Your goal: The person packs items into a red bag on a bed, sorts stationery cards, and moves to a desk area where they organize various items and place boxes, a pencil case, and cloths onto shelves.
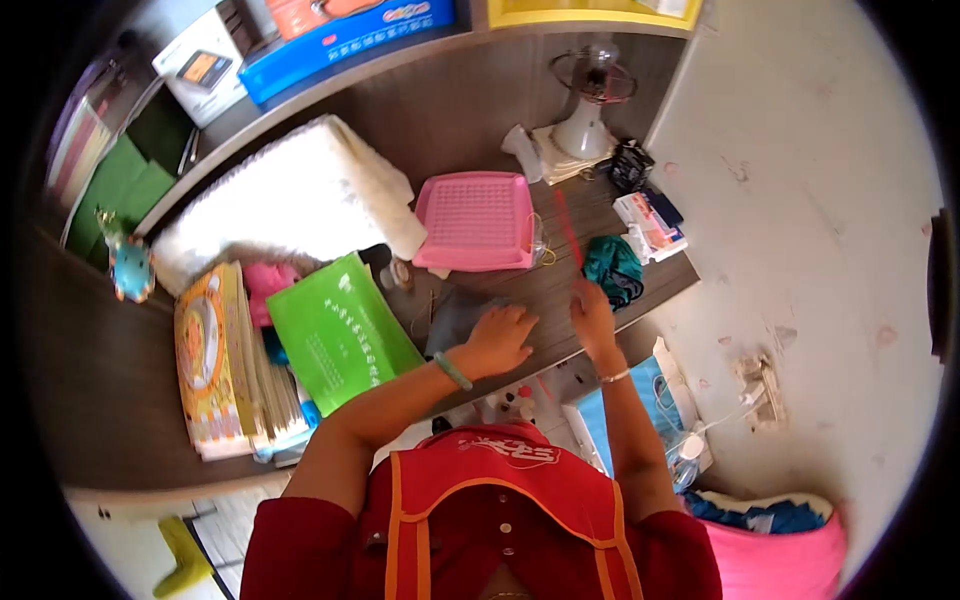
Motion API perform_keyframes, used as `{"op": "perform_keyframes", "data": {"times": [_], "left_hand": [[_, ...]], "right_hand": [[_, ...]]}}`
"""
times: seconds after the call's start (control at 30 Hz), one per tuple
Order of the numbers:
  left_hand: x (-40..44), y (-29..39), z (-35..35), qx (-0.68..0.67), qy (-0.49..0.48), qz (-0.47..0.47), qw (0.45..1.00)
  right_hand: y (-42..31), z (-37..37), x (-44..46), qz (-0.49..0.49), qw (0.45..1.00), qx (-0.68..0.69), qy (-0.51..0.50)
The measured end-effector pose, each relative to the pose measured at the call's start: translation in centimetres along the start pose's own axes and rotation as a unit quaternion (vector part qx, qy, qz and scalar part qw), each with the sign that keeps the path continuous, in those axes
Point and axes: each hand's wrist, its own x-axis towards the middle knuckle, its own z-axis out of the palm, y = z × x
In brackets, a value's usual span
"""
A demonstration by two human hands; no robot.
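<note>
My left hand (497, 342), with a green bangle at its wrist, is spread flat over the desk's front part. Beside and partly beneath it lies a dark grey-blue flat thing (458, 312), whose kind I cannot make out. My right hand (594, 318) has its fingers closed at the lower end of a thin red strip (569, 230), which slants away across the desk. Touching or just right of those fingers is a bunched teal cloth (613, 270) with dark edging. A pink plastic basket tray (477, 222) stands beyond my hands.
Leftward are a green book (345, 335), a stack of books (215, 360) and a white fluffy cloth (285, 205). A white lamp-like stand (583, 132), a black holder (631, 166) and small boxes (650, 228) sit back right. The wall (800, 200) bounds the right side.
</note>
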Motion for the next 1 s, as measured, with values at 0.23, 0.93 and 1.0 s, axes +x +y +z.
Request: {"op": "perform_keyframes", "data": {"times": [0.23,0.93,1.0], "left_hand": [[-6.8,0.2,5.7,-0.010,0.011,-0.144,0.989],[-11.4,-5.7,5.3,-0.075,0.222,-0.317,0.919],[-10.8,-6.1,3.7,-0.099,0.211,-0.288,0.929]], "right_hand": [[-2.3,6.0,-6.9,0.031,0.969,0.111,-0.217],[-6.3,12.2,-8.8,0.091,0.946,0.162,-0.264],[-6.7,11.9,-7.8,0.115,0.954,0.162,-0.224]]}}
